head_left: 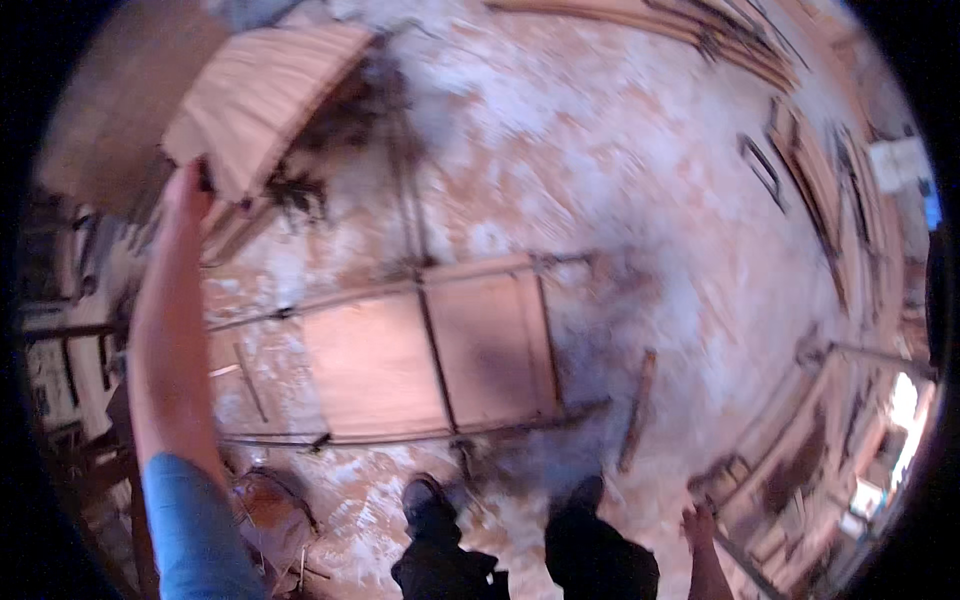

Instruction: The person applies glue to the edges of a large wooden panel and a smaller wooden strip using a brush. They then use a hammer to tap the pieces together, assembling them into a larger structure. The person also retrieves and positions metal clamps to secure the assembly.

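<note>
My left arm stretches far forward at the left. My left hand [188,192] is closed at the near edge of a pale, ribbed wooden panel [275,95], though blur softens its fingers. The panel sits tilted, with dark shadow beneath its right side. At the lower right, my right hand [698,523] hangs with its fingers apart and nothing in it. It is nearest to a wooden frame piece [725,480] at the right. In front of my feet, a dark metal frame [432,345] surrounds two light wooden boards [375,365].
Long timber pieces [680,25] lie along the far edge, and more boards [805,180] line the right side. A loose stick [637,410] rests on the blotchy floor [620,170] right of the metal frame. By my left foot stands a round stool-like object [270,510].
</note>
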The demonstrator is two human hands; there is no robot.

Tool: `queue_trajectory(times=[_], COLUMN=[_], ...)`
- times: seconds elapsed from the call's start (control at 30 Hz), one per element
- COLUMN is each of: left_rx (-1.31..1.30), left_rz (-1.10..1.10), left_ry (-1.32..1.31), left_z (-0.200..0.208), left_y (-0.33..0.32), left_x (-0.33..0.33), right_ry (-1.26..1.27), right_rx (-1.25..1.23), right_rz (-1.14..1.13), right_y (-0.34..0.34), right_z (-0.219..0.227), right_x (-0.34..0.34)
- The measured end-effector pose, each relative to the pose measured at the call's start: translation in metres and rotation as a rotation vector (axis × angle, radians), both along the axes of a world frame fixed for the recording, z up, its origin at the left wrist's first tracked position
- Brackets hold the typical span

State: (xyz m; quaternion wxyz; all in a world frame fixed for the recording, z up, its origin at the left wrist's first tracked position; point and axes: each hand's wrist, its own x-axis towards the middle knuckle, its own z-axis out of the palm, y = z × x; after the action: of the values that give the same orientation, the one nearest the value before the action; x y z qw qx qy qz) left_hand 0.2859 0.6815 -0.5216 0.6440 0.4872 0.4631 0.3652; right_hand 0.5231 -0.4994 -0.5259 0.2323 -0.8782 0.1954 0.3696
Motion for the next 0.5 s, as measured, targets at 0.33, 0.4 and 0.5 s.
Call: queue_trajectory(times=[0.33, 0.4, 0.5], left_rx=[-0.357, -0.299, -0.366], left_rz=[-0.14, -0.294, -0.362], left_ry=[-0.016, 0.2, 0.342], left_z=[0.048, 0.069, 0.11], left_y=[-0.138, -0.207, -0.328], left_x=[0.01, -0.013, -0.077], right_ry=[0.12, 0.152, 0.258], right_rx=[0.053, -0.031, -0.093], right_rz=[-0.168, -0.047, 0.082], right_y=[0.074, 0.112, 0.177], right_z=[0.172, 0.228, 0.32], right_x=[-0.032, -0.055, -0.041])
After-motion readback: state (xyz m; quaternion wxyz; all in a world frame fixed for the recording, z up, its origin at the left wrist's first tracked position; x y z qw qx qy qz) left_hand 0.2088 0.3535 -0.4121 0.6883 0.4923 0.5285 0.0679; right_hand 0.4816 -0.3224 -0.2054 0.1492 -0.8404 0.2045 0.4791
